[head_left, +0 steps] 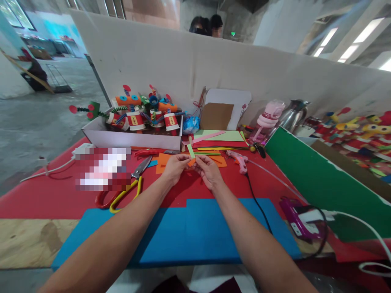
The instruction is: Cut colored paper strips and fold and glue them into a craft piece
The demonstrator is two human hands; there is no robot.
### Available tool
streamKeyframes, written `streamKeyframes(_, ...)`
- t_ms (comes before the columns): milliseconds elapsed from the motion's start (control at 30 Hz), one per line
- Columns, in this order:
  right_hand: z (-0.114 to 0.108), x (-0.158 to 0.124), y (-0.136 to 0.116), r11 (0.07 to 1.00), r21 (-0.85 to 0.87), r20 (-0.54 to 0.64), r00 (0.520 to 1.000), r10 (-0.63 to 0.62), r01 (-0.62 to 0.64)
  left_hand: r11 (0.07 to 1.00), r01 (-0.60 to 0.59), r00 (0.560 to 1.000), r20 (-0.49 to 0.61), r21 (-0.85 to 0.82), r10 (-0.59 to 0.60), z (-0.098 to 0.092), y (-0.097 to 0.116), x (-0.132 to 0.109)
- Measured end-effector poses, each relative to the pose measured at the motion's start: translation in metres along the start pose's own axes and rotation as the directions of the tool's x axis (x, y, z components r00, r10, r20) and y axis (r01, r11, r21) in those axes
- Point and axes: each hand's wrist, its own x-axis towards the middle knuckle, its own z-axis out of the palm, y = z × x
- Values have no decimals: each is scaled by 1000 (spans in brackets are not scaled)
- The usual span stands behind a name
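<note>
My left hand and my right hand meet over the red table cover, fingers pinched together. Between them they hold a light green paper strip that sticks up and an orange paper piece under it. More orange paper lies flat just beyond my hands. My forearms cross a blue foam sheet near the table's front edge.
Yellow-handled scissors lie left of my hands. A white box of finished paper crafts stands behind. A pink glue gun and a purple one with cords lie right, beside a green board. Coloured sheets, a pink bottle.
</note>
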Motion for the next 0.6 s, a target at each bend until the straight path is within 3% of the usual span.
streamKeyframes(333, 5, 0, 5, 955, -219, -82, 972, -221, 199, 996, 26, 999, 22, -80, -24, 3, 0, -3)
streamKeyframes(600, 6, -1, 3, 880, -360, -115, 921, -371, 309, 988, 51, 992, 121, -147, -33, 0, -4, 0)
